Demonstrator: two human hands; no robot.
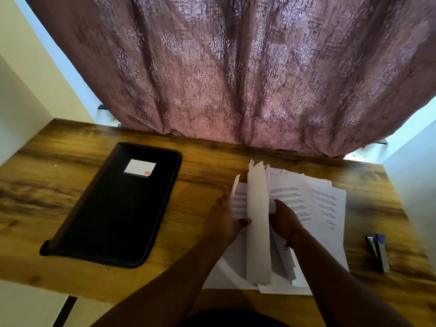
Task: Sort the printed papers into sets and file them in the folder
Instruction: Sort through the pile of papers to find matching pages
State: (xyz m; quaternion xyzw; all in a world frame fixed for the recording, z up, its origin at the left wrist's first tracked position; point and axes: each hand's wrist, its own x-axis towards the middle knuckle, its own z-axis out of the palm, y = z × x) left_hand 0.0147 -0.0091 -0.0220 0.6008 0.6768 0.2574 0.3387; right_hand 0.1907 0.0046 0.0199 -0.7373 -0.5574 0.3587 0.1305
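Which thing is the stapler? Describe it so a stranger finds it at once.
Start at the wooden desk below the curtain and go to its right edge, past the spread printed papers. The stapler lies there alone near the front: small, narrow, with a blue top over metal, unlike the big black folder far left.

Dim backlit room, blurred, edges bowed by wide-angle lens

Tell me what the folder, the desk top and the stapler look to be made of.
Folder: black, matte, likely faux leather or fabric, with soft rounded stitched-looking edges.
Desk top: wood or wood-look laminate, judging by brown grain streaks and a slight sheen.
Stapler: grey metal body with a blue, probably plastic, top; blurred.
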